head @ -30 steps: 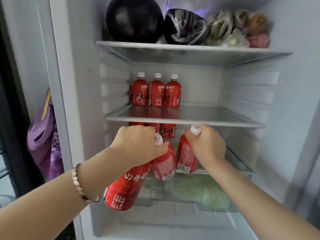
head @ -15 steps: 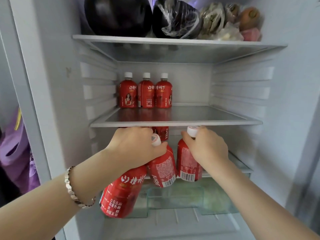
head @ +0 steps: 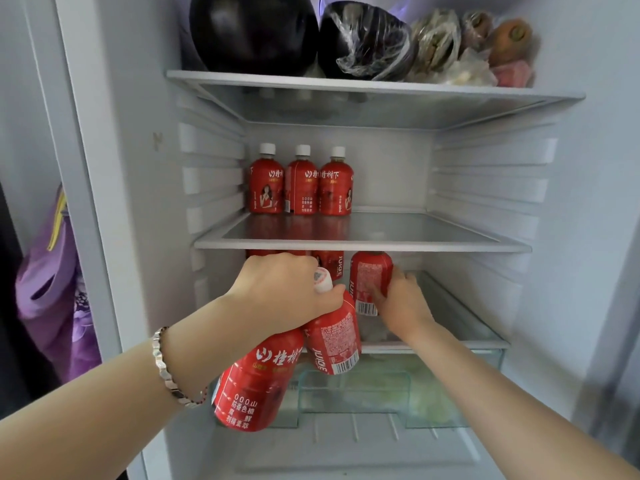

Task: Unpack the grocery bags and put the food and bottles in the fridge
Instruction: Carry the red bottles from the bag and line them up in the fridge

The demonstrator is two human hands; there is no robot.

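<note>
The fridge stands open in front of me. My left hand [head: 287,292] grips two red juice bottles by their necks: one [head: 256,379] hangs low and tilted, the other [head: 334,337] hangs beside it with its white cap showing. My right hand [head: 403,299] holds a third red bottle [head: 370,277] by its lower body, upright on the lower glass shelf [head: 460,327]; its cap is hidden behind the middle shelf's [head: 381,242] front edge. Three red bottles [head: 301,183] stand in a row at the back of the middle shelf. More red bottles [head: 329,263] stand behind my left hand.
The top shelf [head: 346,83] carries two dark round eggplants [head: 252,32], wrapped vegetables [head: 436,43] and a carrot [head: 509,36]. A clear crisper drawer [head: 398,393] with green produce sits below. A purple bag [head: 52,292] hangs left of the fridge.
My right hand has slid from the bottle's cap down to its lower body and pushed the bottle deeper onto the lower shelf. The left hand still hangs with its two bottles.
</note>
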